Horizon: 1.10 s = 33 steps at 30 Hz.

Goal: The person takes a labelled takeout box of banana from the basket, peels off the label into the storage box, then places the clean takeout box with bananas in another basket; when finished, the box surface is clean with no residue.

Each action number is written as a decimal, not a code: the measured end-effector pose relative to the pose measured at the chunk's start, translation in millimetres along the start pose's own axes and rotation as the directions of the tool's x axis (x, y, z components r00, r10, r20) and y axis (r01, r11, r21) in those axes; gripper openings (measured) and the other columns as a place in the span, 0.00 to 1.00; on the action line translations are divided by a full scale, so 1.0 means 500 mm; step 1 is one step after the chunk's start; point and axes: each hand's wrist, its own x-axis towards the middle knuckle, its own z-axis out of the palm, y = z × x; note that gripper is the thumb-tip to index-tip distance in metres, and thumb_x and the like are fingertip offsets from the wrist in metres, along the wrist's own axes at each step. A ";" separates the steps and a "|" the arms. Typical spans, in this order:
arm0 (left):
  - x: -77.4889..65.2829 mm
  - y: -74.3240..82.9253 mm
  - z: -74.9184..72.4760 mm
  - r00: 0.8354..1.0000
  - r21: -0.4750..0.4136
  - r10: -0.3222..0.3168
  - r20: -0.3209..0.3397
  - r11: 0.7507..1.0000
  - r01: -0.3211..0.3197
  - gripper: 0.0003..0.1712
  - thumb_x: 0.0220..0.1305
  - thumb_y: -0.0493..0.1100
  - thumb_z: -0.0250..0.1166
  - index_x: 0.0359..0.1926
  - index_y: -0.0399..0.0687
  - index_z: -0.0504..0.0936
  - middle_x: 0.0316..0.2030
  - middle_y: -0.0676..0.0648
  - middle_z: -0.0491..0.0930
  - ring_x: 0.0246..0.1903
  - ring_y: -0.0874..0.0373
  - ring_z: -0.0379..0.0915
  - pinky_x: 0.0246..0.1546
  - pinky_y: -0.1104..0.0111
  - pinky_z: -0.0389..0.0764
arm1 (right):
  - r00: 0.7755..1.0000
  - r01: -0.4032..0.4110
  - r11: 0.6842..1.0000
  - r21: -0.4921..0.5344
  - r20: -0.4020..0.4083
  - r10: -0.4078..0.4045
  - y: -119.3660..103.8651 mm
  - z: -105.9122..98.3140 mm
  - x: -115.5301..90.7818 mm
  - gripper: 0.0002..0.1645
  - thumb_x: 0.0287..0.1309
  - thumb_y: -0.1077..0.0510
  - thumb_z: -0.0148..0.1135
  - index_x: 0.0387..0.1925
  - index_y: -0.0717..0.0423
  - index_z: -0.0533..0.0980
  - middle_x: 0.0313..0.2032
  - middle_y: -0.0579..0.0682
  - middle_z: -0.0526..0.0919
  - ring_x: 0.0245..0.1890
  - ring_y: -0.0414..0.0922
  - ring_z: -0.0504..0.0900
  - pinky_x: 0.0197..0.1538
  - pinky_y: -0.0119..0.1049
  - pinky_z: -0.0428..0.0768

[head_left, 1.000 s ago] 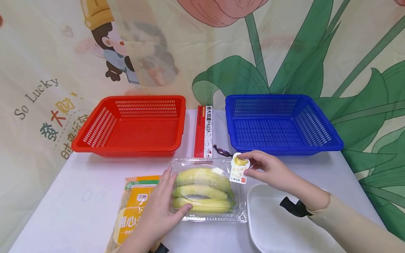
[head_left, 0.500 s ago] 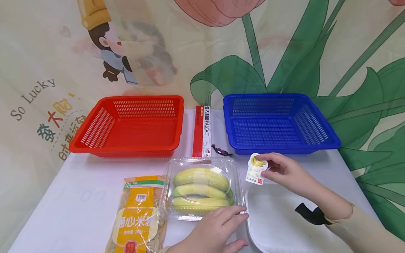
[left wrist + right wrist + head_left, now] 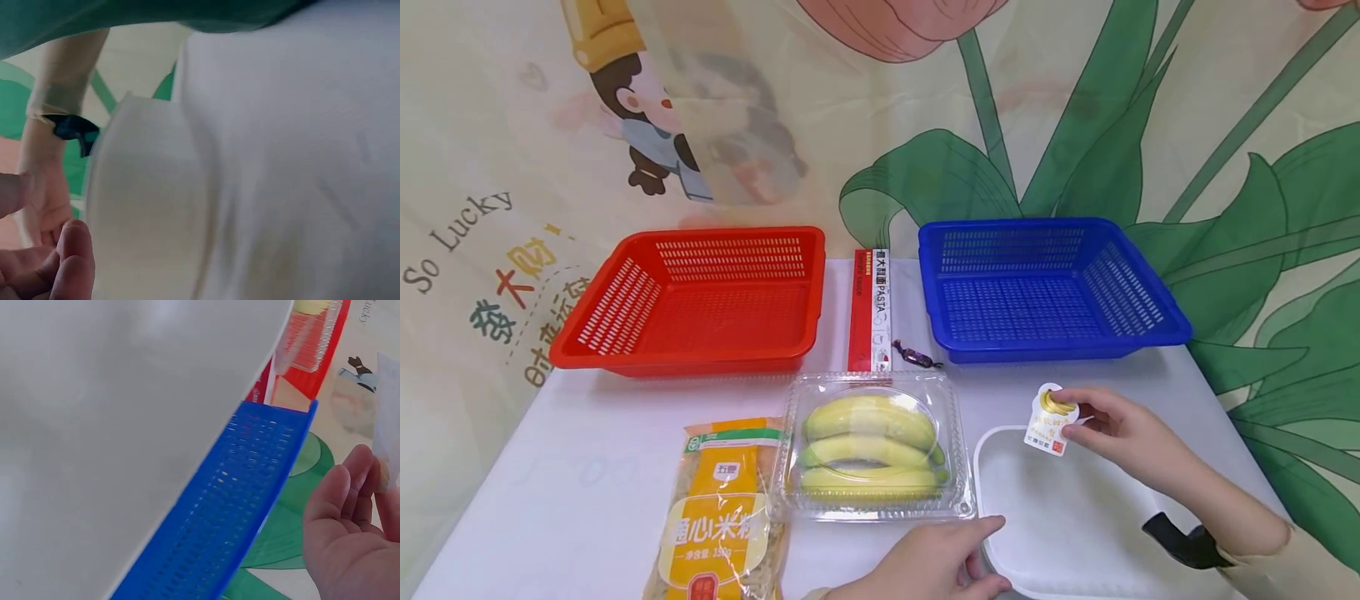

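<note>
My right hand (image 3: 1120,429) pinches a small white card (image 3: 1051,419) with a banana picture by its upper right edge. It holds the card over the far edge of a white rounded tray (image 3: 1067,508). In the right wrist view the card (image 3: 389,419) stands at the fingertips, seen from its blank side. My left hand (image 3: 936,567) is at the tray's near left corner, thumb and index finger apart and nothing visible between them. Left of the tray, a clear plastic box (image 3: 958,492) with several bananas (image 3: 872,454) is closed; neither hand touches it.
A red basket (image 3: 700,362) stands back left, a blue basket (image 3: 1067,346) back right. Between them lie a red-and-white pasta box (image 3: 870,308) and a purple wrapped candy (image 3: 916,356). An orange noodle bag (image 3: 718,517) lies front left on the white table (image 3: 557,483).
The right hand has carried the card to the right, away from the banana box to over the tray. My left hand has left the box's left side and moved right, to the tray's corner.
</note>
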 end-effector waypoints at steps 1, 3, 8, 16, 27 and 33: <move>-0.001 -0.001 0.005 1.000 -0.025 -0.016 0.014 1.000 0.016 0.28 0.59 0.53 0.60 0.57 0.46 0.70 0.21 0.65 0.75 0.17 0.86 0.54 0.23 0.94 0.60 | 1.000 -0.001 1.000 0.005 0.003 0.001 0.003 0.001 -0.002 0.22 0.56 0.61 0.59 0.53 0.64 0.71 0.49 0.62 0.74 0.35 0.27 0.74 0.36 0.24 0.78; -0.001 -0.004 0.012 0.998 -0.065 -0.051 0.045 0.996 0.054 0.29 0.60 0.53 0.59 0.59 0.46 0.68 0.21 0.65 0.75 0.17 0.86 0.54 0.23 0.93 0.60 | 1.000 -0.004 1.000 0.010 0.005 0.004 0.009 0.003 -0.005 0.22 0.55 0.62 0.59 0.52 0.64 0.71 0.49 0.63 0.74 0.35 0.26 0.74 0.36 0.24 0.78; -0.002 -0.009 0.029 0.991 -0.129 -0.104 0.088 0.985 0.115 0.32 0.61 0.54 0.58 0.62 0.45 0.63 0.23 0.64 0.75 0.19 0.85 0.59 0.24 0.93 0.62 | 1.000 0.006 1.000 0.009 0.011 -0.006 0.015 0.008 -0.007 0.22 0.55 0.63 0.60 0.52 0.65 0.71 0.48 0.63 0.75 0.35 0.26 0.74 0.36 0.25 0.78; 0.000 -0.020 0.056 0.996 -0.114 -0.088 0.030 0.989 0.091 0.37 0.62 0.57 0.55 0.63 0.39 0.58 0.23 0.62 0.73 0.20 0.84 0.59 0.23 0.92 0.62 | 0.999 -0.027 0.999 -0.042 0.039 0.029 0.020 0.019 -0.009 0.21 0.54 0.59 0.61 0.51 0.62 0.73 0.48 0.60 0.77 0.34 0.27 0.73 0.36 0.25 0.78; 0.005 -0.026 0.061 0.993 -0.142 -0.102 0.050 0.984 0.109 0.39 0.60 0.56 0.58 0.63 0.38 0.57 0.23 0.61 0.72 0.21 0.81 0.60 0.22 0.91 0.62 | 0.979 -0.068 0.991 -0.117 0.183 0.089 0.047 0.019 -0.027 0.23 0.53 0.52 0.62 0.49 0.57 0.75 0.43 0.50 0.79 0.35 0.27 0.71 0.35 0.26 0.76; 0.007 -0.025 0.060 0.985 -0.174 -0.138 0.102 0.973 0.154 0.40 0.60 0.57 0.57 0.64 0.39 0.56 0.23 0.63 0.70 0.21 0.81 0.60 0.22 0.90 0.64 | 0.954 -0.034 0.996 -0.081 0.295 0.056 0.063 0.024 -0.029 0.23 0.53 0.49 0.61 0.48 0.59 0.75 0.43 0.50 0.80 0.37 0.26 0.72 0.37 0.27 0.76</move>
